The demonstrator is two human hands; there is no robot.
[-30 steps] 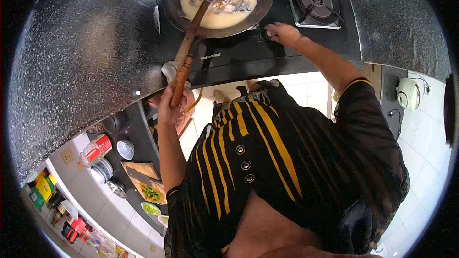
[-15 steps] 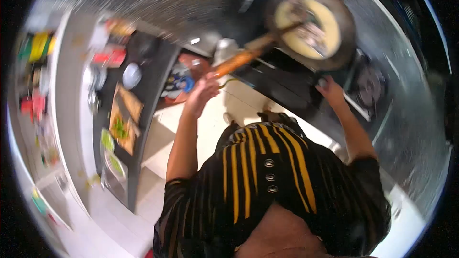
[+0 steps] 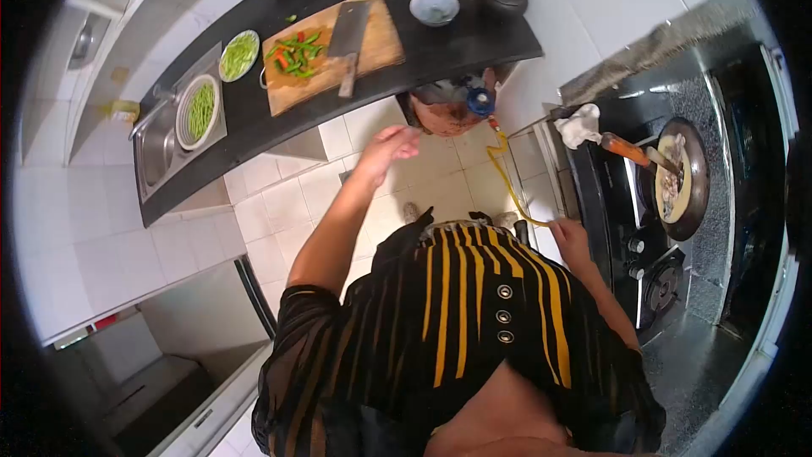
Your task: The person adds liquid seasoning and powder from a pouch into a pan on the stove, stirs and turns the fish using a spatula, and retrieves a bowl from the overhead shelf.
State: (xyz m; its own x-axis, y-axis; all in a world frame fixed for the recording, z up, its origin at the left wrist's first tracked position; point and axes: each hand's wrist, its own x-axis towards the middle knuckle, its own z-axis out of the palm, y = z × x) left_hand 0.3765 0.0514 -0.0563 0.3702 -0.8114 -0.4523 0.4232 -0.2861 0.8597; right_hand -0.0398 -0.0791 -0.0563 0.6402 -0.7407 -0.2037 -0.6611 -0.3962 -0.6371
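Observation:
My left hand (image 3: pixel 389 152) is in the air over the floor in front of the counter, empty, with its fingers loosely apart. My right hand (image 3: pixel 573 244) hangs low beside the stove's front edge, near a yellow hose (image 3: pixel 512 184); its fingers look loose and no held thing shows. On the stove (image 3: pixel 605 203) at the right sits a dark pan (image 3: pixel 700 195) with pale yellow liquid and greyish pieces of food (image 3: pixel 671 190). A turner with an orange wooden handle (image 3: pixel 626 150) rests in it. A white cloth (image 3: pixel 579 127) lies by the handle's end.
Along the dark counter (image 3: pixel 474 59) are a wooden cutting board (image 3: pixel 385 38) with cut green and red peppers (image 3: pixel 296 55) and a cleaver (image 3: pixel 348 30), a bowl (image 3: pixel 434 8), a plate of green slices (image 3: pixel 239 56) and a basket of green beans (image 3: pixel 200 110). Beneath stands a gas cylinder (image 3: pixel 448 110).
My left hand has let go of the turner's wooden handle and moved away from the pan. My right hand has left the stove's knob area. The view has turned left towards the counter.

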